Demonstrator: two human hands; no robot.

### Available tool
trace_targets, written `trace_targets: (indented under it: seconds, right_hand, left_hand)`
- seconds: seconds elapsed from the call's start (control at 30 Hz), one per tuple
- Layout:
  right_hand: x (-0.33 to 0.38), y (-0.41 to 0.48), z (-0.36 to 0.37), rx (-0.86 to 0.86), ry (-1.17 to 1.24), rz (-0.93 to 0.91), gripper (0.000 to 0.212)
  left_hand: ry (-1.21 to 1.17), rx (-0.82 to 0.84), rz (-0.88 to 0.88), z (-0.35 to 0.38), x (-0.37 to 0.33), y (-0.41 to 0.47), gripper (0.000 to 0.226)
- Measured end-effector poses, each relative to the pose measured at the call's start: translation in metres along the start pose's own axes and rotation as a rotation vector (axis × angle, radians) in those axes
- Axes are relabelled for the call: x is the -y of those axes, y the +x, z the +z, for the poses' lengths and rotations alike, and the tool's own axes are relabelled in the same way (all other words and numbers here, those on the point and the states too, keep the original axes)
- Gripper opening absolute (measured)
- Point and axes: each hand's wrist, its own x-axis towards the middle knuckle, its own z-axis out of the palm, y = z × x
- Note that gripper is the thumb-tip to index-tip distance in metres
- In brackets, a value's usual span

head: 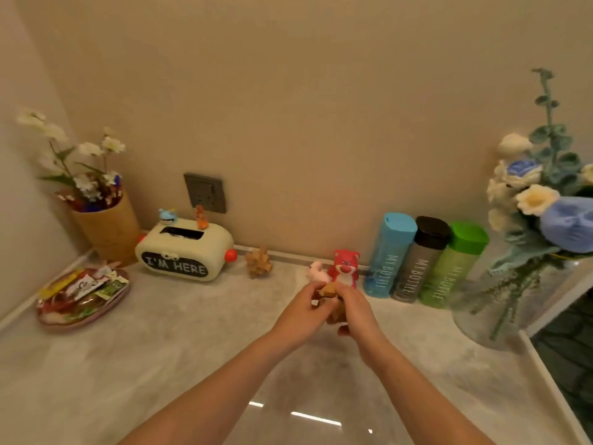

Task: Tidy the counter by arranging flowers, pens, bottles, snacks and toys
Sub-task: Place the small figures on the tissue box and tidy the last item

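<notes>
- Fingers of both my hands are curled around one small wooden puzzle toy (330,292), held just above the counter (179,342); my left hand (303,311) grips its left side and my right hand (354,311) wraps its right side.
- Just behind my hands stand a red bear figure (345,267) and a small pink toy (318,272), side by side near the wall.
- A second wooden puzzle (258,262) sits apart to the left, next to the cream tissue box (186,252) marked "I'M HERE", which carries two tiny figures on top.
- Right of the bear, three bottles stand in a touching row against the wall: blue (389,255), grey (421,260), green (452,264).
- A glass vase of knitted flowers (542,194) stands at the far right.
- In the left corner a tan holder of white flowers (106,226) stands behind a plate of snacks (81,297).
</notes>
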Motion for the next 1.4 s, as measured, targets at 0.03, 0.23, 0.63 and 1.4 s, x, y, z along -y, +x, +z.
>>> trace_targets:
  seconds: [0.03, 0.23, 0.63, 1.4]
  right_hand:
    - [0.004, 0.005, 0.01, 0.02, -0.009, -0.011, 0.029]
    - [0.021, 0.033, 0.052, 0.113, -0.019, 0.029, 0.03]
    - [-0.001, 0.086, 0.046, -0.157, -1.014, -0.215, 0.045]
    - [0.012, 0.111, 0.042, -0.151, -1.046, -0.359, 0.015]
  left_hand:
    - [-0.008, 0.012, 0.009, -0.012, 0.003, 0.004, 0.032]
    - [0.008, -0.021, -0.017, -0.068, 0.035, 0.03, 0.04]
    - [0.227, -0.238, 0.099, -0.08, 0.054, 0.071, 0.07]
    - [0.715, -0.296, 0.434, -0.097, 0.051, 0.096, 0.067]
